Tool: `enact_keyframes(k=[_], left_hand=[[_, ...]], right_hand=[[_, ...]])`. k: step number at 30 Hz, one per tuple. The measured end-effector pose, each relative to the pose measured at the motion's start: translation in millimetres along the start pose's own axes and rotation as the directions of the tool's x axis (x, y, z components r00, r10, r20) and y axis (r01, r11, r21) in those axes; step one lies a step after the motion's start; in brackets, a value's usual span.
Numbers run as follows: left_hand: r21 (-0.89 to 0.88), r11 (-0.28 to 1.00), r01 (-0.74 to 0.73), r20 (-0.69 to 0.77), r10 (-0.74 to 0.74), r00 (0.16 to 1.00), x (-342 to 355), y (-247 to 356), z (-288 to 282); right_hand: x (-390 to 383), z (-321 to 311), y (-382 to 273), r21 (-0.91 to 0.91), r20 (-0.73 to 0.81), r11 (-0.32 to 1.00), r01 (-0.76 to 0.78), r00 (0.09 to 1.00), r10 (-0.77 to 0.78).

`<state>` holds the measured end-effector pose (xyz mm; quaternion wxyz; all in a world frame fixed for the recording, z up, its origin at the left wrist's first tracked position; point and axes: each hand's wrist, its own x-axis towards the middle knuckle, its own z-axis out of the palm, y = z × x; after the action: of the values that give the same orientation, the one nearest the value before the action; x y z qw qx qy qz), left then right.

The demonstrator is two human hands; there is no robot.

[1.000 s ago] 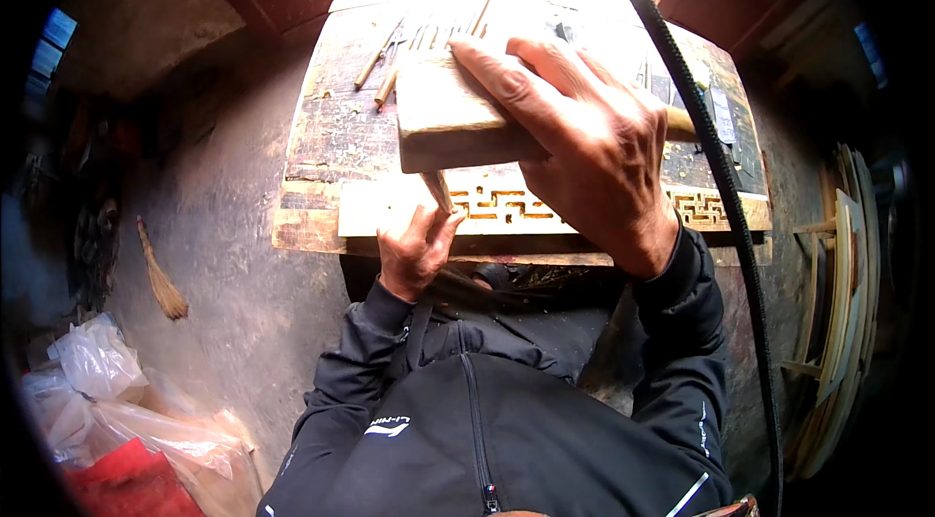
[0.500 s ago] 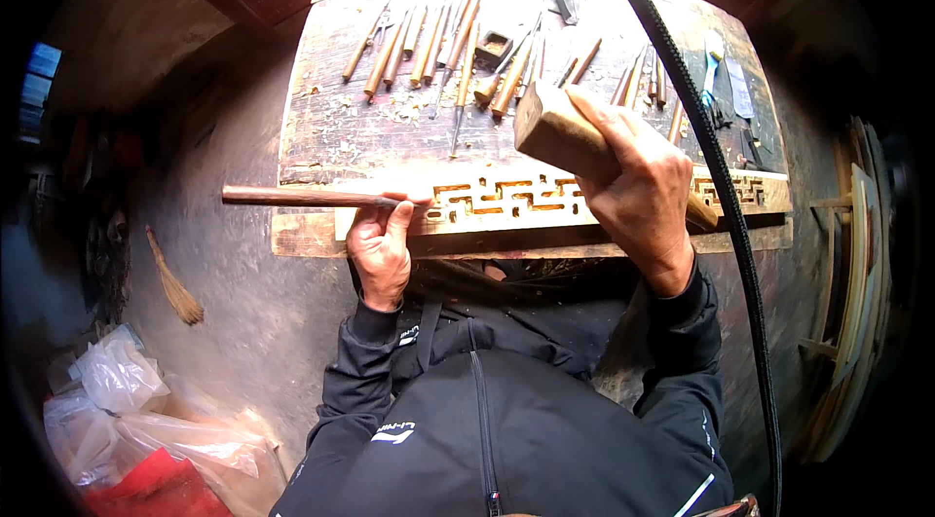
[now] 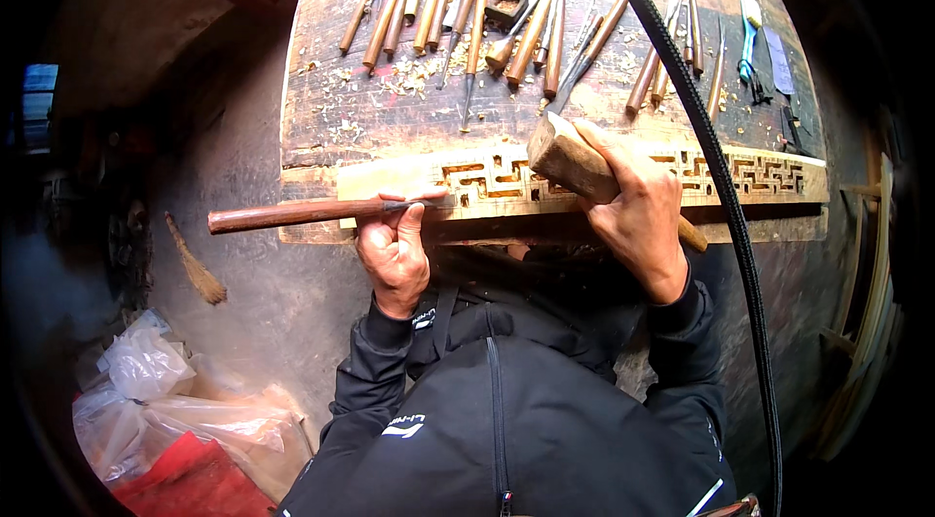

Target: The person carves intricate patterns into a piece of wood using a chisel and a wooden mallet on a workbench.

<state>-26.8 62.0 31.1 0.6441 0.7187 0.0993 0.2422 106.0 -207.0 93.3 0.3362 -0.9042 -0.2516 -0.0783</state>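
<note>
My left hand (image 3: 392, 249) is closed round a chisel (image 3: 292, 215), whose long brown wooden handle points out to the left. Its metal end reaches the carved board (image 3: 477, 180) near the left end of the cut pattern. A block-shaped wooden mallet (image 3: 575, 159) is gripped in my right hand (image 3: 638, 210), above the middle of the board. The mallet's handle (image 3: 692, 235) shows below that hand. Angular openings run along the pale board, part of them hidden behind the mallet and my right hand.
Several chisels (image 3: 429, 11) lie across the back of the worn workbench (image 3: 321, 128) among shavings. A small dark box (image 3: 506, 6) and a blue-handled brush (image 3: 749, 35) lie there too. A black cable (image 3: 716, 142) hangs across the right. Plastic bags (image 3: 146, 371) and a broom (image 3: 200, 269) are at left.
The mallet has come down and slightly right, nearer the board. The chisel lies a little lower, its handle end tilted down. The whole view has shifted, showing more of the bench.
</note>
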Motion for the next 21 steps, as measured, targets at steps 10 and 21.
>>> enact_keyframes(k=[10, 21], left_hand=[[0.1, 0.995, 0.0, 0.06, -0.006, 0.998, 0.2, 0.6, 0.1], [0.145, 0.989, 0.016, 0.055, -0.025, 0.998, -1.1, -2.9, -1.8]], right_hand=[[2.0, 0.9, 3.3, -0.035, -0.011, 0.999, 0.023, 1.0, -0.024], [1.9, 0.6, 2.7, -0.029, -0.018, 0.998, 0.047, 0.999, -0.048]])
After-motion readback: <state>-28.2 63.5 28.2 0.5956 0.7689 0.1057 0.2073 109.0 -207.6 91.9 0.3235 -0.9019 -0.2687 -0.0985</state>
